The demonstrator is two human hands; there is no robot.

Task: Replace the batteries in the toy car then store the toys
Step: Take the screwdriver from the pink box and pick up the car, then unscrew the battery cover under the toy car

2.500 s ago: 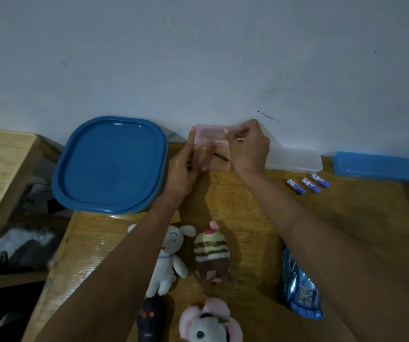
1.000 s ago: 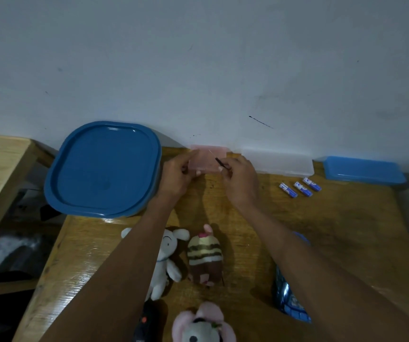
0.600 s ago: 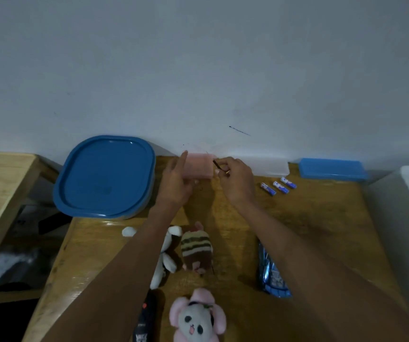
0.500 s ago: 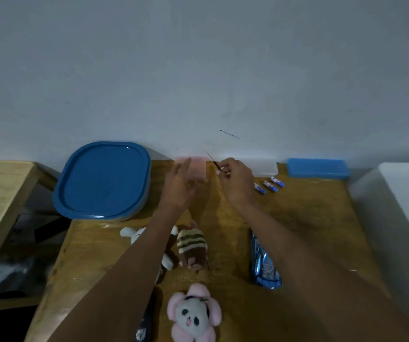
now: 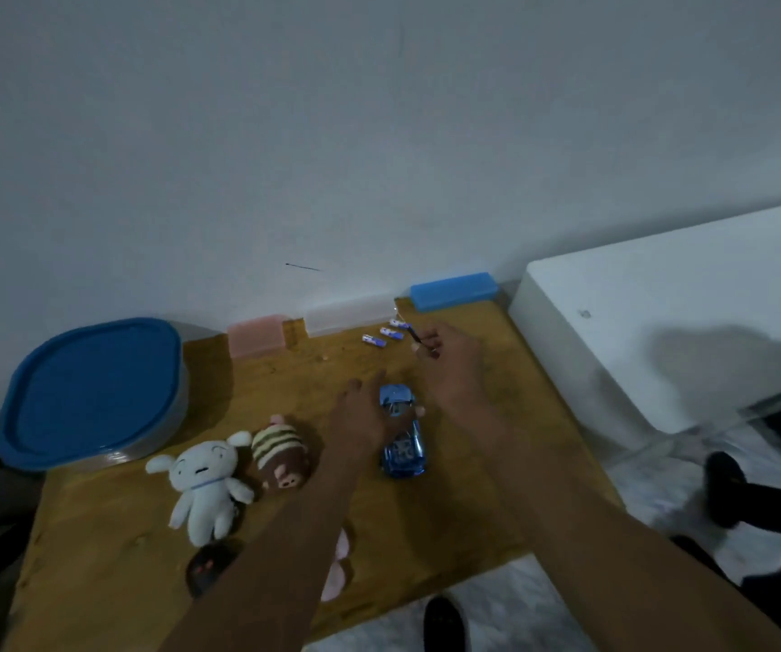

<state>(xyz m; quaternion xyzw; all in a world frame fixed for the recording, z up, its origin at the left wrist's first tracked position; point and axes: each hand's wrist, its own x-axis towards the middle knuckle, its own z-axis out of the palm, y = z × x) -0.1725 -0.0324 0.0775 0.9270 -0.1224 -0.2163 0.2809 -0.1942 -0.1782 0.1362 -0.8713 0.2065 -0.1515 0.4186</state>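
Observation:
The shiny blue toy car [image 5: 402,440] lies on the wooden table [image 5: 473,487]. My left hand [image 5: 365,416] reaches over its left side, fingers around the car's middle. My right hand [image 5: 450,360] hovers beyond the car and pinches a thin dark screwdriver [image 5: 414,335]. Three blue-and-white batteries [image 5: 385,332] lie in a row near the wall. A white plush [image 5: 205,487], a striped brown plush [image 5: 280,454], a pink plush [image 5: 338,567] partly under my left arm, and a black remote [image 5: 207,564] sit on the table's left.
A big container with a blue lid [image 5: 92,392] stands at the left. A small pink box [image 5: 257,335], a clear box [image 5: 346,315] and a blue box [image 5: 452,289] line the wall. A white surface [image 5: 661,322] adjoins the table's right edge.
Both hands left the pink box at the wall. My left hand came down onto the toy car; my right hand moved right, still pinching the screwdriver. The view swung right.

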